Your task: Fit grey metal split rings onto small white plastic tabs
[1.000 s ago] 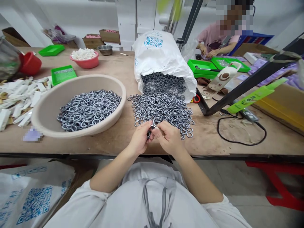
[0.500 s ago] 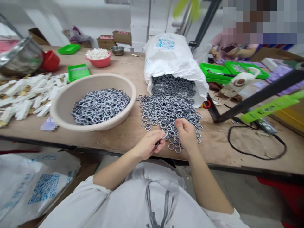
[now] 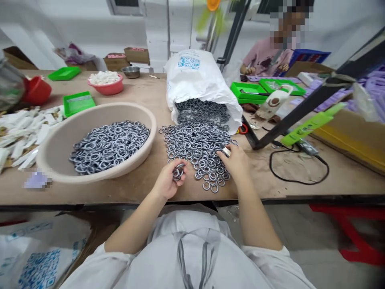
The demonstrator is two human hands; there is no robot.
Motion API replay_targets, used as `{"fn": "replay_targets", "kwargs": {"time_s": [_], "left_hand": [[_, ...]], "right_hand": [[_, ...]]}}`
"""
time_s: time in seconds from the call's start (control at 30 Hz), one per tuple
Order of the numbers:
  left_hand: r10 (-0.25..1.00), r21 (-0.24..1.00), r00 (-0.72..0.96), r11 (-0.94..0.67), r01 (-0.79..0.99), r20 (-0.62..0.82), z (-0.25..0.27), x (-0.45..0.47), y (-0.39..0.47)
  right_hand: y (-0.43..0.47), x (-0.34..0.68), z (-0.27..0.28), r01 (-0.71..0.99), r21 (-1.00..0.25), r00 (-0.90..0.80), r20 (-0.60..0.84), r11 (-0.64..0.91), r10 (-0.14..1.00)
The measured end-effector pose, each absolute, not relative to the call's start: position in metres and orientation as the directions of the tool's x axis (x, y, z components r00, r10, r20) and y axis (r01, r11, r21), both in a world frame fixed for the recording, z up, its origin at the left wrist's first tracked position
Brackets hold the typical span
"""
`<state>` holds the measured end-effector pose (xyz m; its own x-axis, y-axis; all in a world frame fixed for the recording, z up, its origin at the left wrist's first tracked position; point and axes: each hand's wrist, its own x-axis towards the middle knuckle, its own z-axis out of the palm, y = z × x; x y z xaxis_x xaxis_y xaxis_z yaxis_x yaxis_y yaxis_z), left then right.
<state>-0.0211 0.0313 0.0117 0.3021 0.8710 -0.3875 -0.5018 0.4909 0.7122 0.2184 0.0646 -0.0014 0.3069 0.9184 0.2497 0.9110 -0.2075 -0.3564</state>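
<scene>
Several grey metal-looking rings (image 3: 178, 172) lie in my left hand (image 3: 168, 179), whose fingers curl around them, palm turned up. It is just left of a loose pile of the same rings (image 3: 192, 140) on the table. My right hand (image 3: 236, 162) reaches over the pile's right side with fingers bent together at the rings; what they grip is hidden. A small pale band or piece (image 3: 226, 151) shows at its fingers. Behind the pile, a white woven sack (image 3: 198, 82) lies with its mouth open, more rings inside. To the left, a large beige basin (image 3: 52, 154) holds many rings.
White strips (image 3: 18, 136) lie at the far left, near green trays (image 3: 78, 103) and a pink bowl (image 3: 111, 87) of white pieces. At right are a dark metal frame (image 3: 282, 116), a black cable (image 3: 272, 166) and a yellow-sided box (image 3: 349, 132). A co-worker (image 3: 261, 54) sits beyond.
The view has swung right and tilted up. My left hand has moved left from the pile and turned palm up, showing its rings. My right hand has shifted to the pile's right side.
</scene>
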Motion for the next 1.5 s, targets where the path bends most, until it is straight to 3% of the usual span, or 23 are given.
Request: {"fn": "replay_targets", "kwargs": {"time_s": [0.2,0.4,0.63,0.73,0.87,1.03,1.13,1.3,1.5], "left_hand": [[0.881,0.707,0.278,0.473,-0.526,-0.383,0.012,-0.018,0.038],[0.883,0.737,0.268,0.469,-0.487,-0.384,0.012,-0.014,0.036],[0.915,0.864,0.300,0.368,-0.343,-0.270,0.010,0.004,0.037],[0.933,0.908,0.287,0.300,-0.292,-0.216,0.011,0.012,0.044],[0.968,0.960,0.219,0.171,-0.223,-0.121,0.014,0.022,0.059],[0.977,0.979,0.211,0.081,-0.189,-0.040,0.016,0.031,0.065],[0.970,0.975,0.240,0.085,-0.204,-0.034,0.015,0.030,0.058],[0.962,0.981,0.271,0.040,-0.190,0.014,0.013,0.021,0.045],[0.896,0.927,0.419,0.271,-0.260,-0.145,0.014,0.015,0.041]], "right_hand": [[0.075,0.208,-0.006,0.933,-0.337,0.206,0.204,-0.129,0.957],[0.077,0.209,0.002,0.930,-0.337,0.229,0.227,-0.144,0.947],[0.076,0.219,-0.001,0.854,-0.497,0.317,0.258,-0.157,0.913],[0.080,0.223,-0.005,0.731,-0.683,0.292,0.288,-0.019,0.912],[0.079,0.216,-0.002,0.414,-0.895,0.244,0.286,0.167,0.927],[0.061,0.184,0.009,0.059,-0.983,0.159,0.181,0.174,0.970],[0.050,0.166,0.009,-0.063,-0.981,0.166,0.172,0.185,0.971],[0.038,0.156,0.005,0.044,-0.980,0.180,0.199,0.195,0.963],[0.032,0.151,0.005,0.228,-0.925,0.111,0.335,0.304,0.936]]}}
